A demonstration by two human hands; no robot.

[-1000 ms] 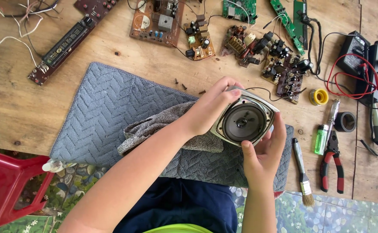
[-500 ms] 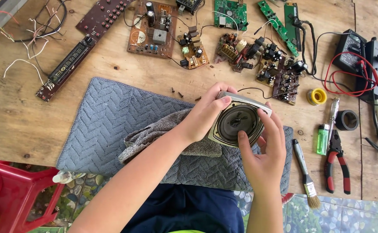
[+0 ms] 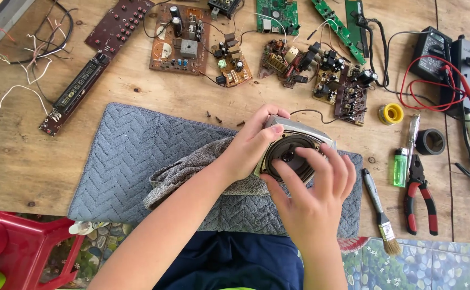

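speaker (image 3: pixel 291 153) partly hidden by fingers (image 3: pixel 321 166), red stool (image 3: pixel 15 241) cut off
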